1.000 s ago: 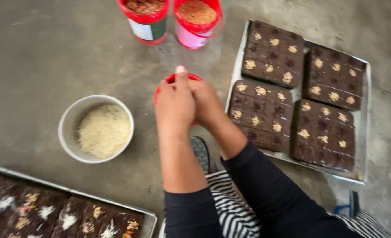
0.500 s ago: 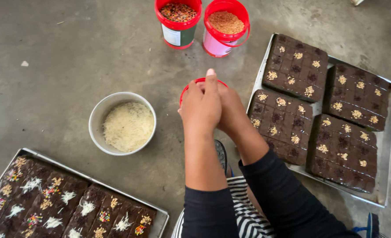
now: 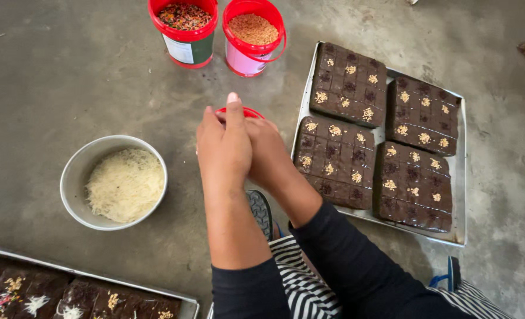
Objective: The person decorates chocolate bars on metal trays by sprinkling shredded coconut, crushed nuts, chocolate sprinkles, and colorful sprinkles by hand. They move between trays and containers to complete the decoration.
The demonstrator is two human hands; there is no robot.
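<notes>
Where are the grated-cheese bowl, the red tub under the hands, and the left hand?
grated-cheese bowl (image 3: 73,177): head view, bare left rim.
red tub (image 3: 252,111): head view, visible far rim.
left hand (image 3: 224,147): head view, back of hand.

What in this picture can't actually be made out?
- Red container, head view: only its rim shows; the left hand and right hand hide its contents and whether either holds it.
- Lower-left tray: cut off by the picture's edge.
- Blue object at lower right: too little shows to tell.
</notes>
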